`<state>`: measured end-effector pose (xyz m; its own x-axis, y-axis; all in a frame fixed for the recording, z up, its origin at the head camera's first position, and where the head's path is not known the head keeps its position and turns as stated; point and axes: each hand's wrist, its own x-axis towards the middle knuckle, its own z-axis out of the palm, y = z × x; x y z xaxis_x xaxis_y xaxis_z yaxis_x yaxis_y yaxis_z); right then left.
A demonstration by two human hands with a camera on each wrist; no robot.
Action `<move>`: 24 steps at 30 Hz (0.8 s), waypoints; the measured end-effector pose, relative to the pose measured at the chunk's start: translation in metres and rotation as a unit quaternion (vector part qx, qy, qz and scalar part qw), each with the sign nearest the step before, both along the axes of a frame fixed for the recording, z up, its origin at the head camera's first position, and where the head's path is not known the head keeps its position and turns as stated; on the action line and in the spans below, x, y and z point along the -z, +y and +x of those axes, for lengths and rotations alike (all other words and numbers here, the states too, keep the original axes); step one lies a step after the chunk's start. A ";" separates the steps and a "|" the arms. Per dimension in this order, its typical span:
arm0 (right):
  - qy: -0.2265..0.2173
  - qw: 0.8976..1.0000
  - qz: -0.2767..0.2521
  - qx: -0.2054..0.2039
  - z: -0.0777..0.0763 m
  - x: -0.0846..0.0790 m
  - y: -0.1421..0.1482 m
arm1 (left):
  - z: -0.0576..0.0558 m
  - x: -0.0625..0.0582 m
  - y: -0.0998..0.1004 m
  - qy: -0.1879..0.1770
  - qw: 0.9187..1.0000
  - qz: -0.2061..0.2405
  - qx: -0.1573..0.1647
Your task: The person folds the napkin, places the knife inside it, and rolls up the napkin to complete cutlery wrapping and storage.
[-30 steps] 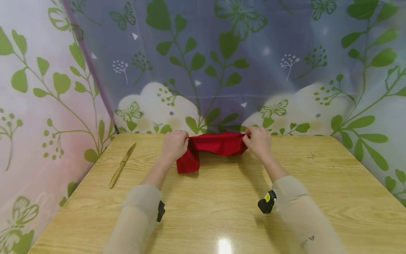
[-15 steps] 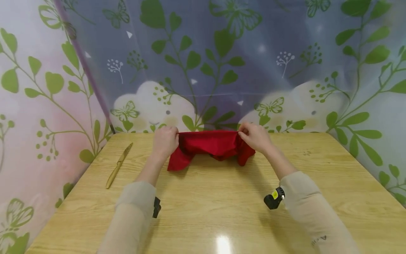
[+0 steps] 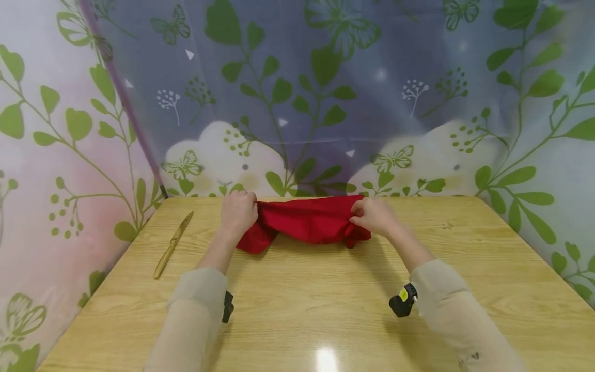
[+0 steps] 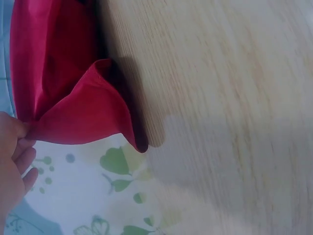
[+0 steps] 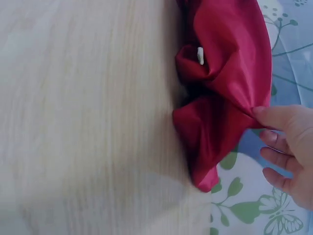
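A shiny red cloth point(image 3: 309, 222) stretches between both hands near the table's far edge, its lower part hanging in folds. My left hand point(image 3: 238, 211) pinches its upper left part, and a loose flap drops below that hand. On the other side my right hand point(image 3: 375, 214) pinches the cloth between thumb and forefinger. In the right wrist view, the remaining fingers of the right hand point(image 5: 288, 147) are spread off the fabric, and a small white tag point(image 5: 200, 56) shows on the red cloth point(image 5: 230, 58). The left wrist view has the left hand point(image 4: 14, 156) gripping a gathered corner.
A gold-coloured knife point(image 3: 174, 245) lies on the left of the wooden table point(image 3: 297, 310), blade toward the back. Behind the table hangs a patterned curtain point(image 3: 260, 103) with leaves and butterflies. Each wrist carries a small black camera point(image 3: 402, 300).
Both hands have spread a little apart, drawing the cloth wider. More of it now hangs at the right, under the right hand. The knife has stayed in place.
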<state>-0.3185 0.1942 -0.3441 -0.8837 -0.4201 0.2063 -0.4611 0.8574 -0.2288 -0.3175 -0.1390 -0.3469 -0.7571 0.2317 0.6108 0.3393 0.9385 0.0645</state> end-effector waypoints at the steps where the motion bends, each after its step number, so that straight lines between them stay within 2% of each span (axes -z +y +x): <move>1: 0.000 1.000 0.012 -0.008 0.001 0.002 0.002 | 0.000 0.001 -0.001 0.000 1.000 -0.001 0.000; 4: -0.009 0.999 0.032 -0.032 0.002 0.010 0.007 | 0.000 0.003 -0.004 0.002 1.000 0.003 0.000; 10: -0.062 0.994 0.045 -0.078 0.005 0.028 0.010 | 0.003 0.006 -0.008 0.009 1.000 0.009 0.001; 12: -0.052 0.992 0.072 -0.085 0.007 0.032 0.008 | 0.004 0.006 -0.007 0.010 1.000 0.008 0.003; 16: 0.015 0.992 0.092 -0.081 0.008 0.039 0.007 | 0.003 0.006 -0.005 0.001 1.000 0.006 0.003; 19: 0.051 0.995 0.051 -0.066 0.006 0.037 0.010 | 0.002 0.008 -0.006 -0.007 1.000 0.010 0.008; 24: 0.075 0.997 -0.011 -0.013 0.002 0.022 0.016 | 0.002 0.011 -0.012 -0.023 1.000 0.007 0.008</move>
<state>-0.3160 0.2104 -0.3658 -0.8307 -0.4373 0.3445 -0.5143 0.8398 -0.1740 -0.3160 -0.1514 -0.3582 -0.7810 0.2351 0.5786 0.3500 0.9321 0.0936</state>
